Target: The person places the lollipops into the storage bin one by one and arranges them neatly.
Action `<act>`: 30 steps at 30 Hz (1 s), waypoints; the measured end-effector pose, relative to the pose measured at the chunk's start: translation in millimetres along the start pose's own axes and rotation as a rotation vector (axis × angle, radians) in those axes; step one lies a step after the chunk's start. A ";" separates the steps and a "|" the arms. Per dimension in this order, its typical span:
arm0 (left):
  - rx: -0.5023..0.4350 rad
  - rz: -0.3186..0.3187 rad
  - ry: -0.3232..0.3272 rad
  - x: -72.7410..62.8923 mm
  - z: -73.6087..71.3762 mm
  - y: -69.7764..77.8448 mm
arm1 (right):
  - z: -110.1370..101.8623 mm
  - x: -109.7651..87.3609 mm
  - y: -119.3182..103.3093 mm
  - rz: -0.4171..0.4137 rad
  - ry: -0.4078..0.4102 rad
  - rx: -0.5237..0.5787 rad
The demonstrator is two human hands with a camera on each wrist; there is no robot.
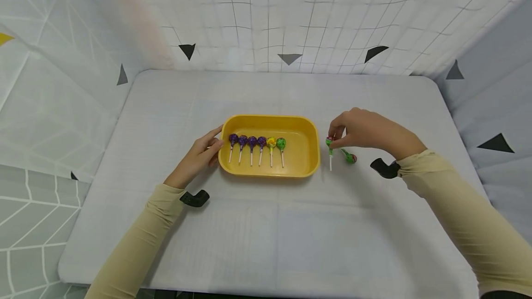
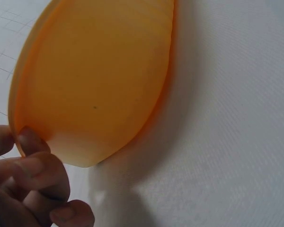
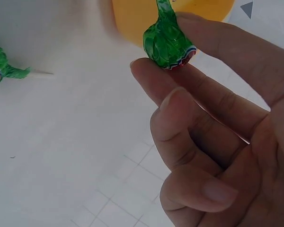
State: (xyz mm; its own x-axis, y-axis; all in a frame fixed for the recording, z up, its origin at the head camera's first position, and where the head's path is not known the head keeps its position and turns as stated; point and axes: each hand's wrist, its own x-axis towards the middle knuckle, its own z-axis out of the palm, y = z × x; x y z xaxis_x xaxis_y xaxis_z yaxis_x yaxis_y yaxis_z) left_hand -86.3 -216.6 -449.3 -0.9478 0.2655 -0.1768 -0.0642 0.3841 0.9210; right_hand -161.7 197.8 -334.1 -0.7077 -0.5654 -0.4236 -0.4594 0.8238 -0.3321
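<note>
A yellow tray lies on the table, holding a row of lollipops. From its left end come several purple lollipops, then a yellow lollipop and a green lollipop, all with white sticks toward the near side. My left hand grips the tray's left rim between thumb and fingers. Just off the tray's right end, my right hand pinches another green lollipop by its wrapped head, its stick pointing toward me. Beneath that hand, a second loose green lollipop lies on the table.
A white cloth covers the table. White sheets with grid lines and dark triangle marks stand behind it, and more sheeting hangs at both sides. A black wrist device sits below each hand.
</note>
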 end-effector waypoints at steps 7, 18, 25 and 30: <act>-0.007 0.005 0.000 0.8 -0.5 -0.7 | -3.8 7.2 -6.8 -0.030 0.018 -0.024; -0.015 0.007 0.002 0.3 -0.7 -0.7 | -5.3 26.4 -18.0 -0.058 0.002 -0.039; -0.015 0.012 0.003 0.3 -0.3 -1.1 | 1.2 41.1 -25.1 -0.070 -0.016 -0.043; -0.017 -0.002 0.005 0.8 -0.5 -2.0 | 5.2 50.9 -31.0 -0.079 -0.024 -0.051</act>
State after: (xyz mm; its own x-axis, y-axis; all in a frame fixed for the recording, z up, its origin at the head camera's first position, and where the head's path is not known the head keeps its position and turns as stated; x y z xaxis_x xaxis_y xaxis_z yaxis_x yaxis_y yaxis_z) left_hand -87.1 -217.6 -451.1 -0.9491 0.2603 -0.1771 -0.0715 0.3695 0.9265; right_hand -180.7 143.3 -349.7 -0.6553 -0.6290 -0.4183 -0.5404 0.7773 -0.3221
